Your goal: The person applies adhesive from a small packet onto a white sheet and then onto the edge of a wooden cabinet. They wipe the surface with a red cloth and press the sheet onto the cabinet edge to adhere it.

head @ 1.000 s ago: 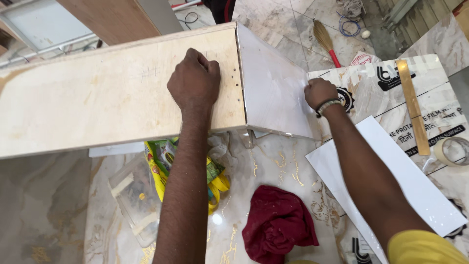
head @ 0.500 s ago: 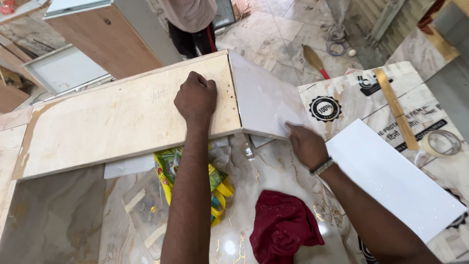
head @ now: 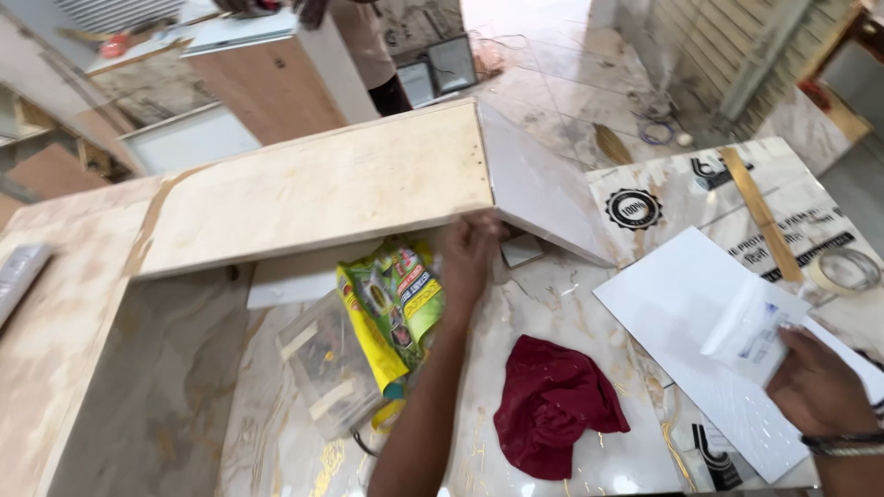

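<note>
A long pale wooden panel (head: pixel 313 198) lies across the upper middle of the view, its right end joined at an angle to a glossy white panel (head: pixel 539 189), both resting on a marble-patterned surface that looks like the floor (head: pixel 571 294). To the right lies a flat white sheet (head: pixel 681 304), well apart from the wooden panel. A crumpled dark red cloth (head: pixel 552 405) sits near the bottom centre, and a green and yellow packet (head: pixel 391 299) lies just under the wooden panel's front edge, beside a clear plastic bag (head: pixel 327 364). The left hand (head: pixel 470 258) reaches up to the wooden panel's lower right edge, its grip curled around the edge there. The right hand (head: pixel 815 387) is low at the right, its grip closed on a small translucent plastic pouch (head: pixel 750 331) held above the white sheet. A roll of tape (head: pixel 843 269) lies near the right edge.
</note>
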